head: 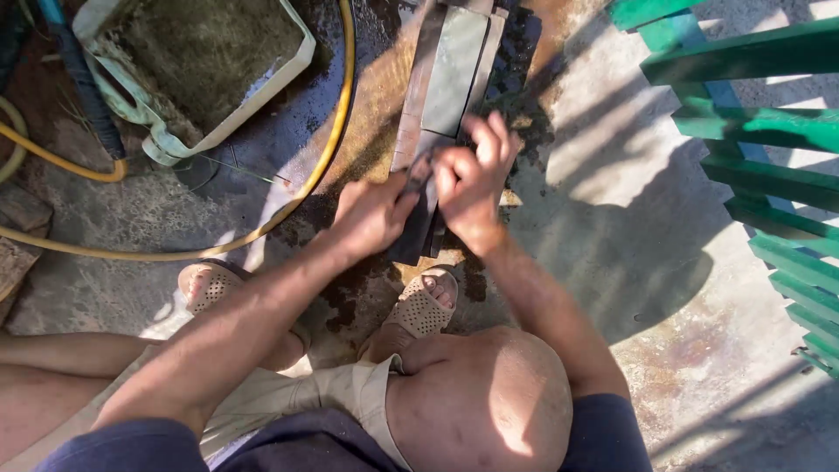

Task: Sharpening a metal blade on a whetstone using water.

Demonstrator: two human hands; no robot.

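Observation:
I crouch over a long grey sharpening stone (454,70) set in a wooden holder on wet concrete. A dark metal blade (421,170) lies on the stone's near end. My left hand (371,214) grips the blade's near part. My right hand (472,179) presses its fingers down on the blade where it meets the stone. Much of the blade is hidden under both hands.
A white plastic tub (301,52) of murky water stands at the upper left. A yellow hose (336,131) curves past it over the wet ground. Green wooden slats (760,131) run along the right. My sandalled feet (424,310) rest just below the stone.

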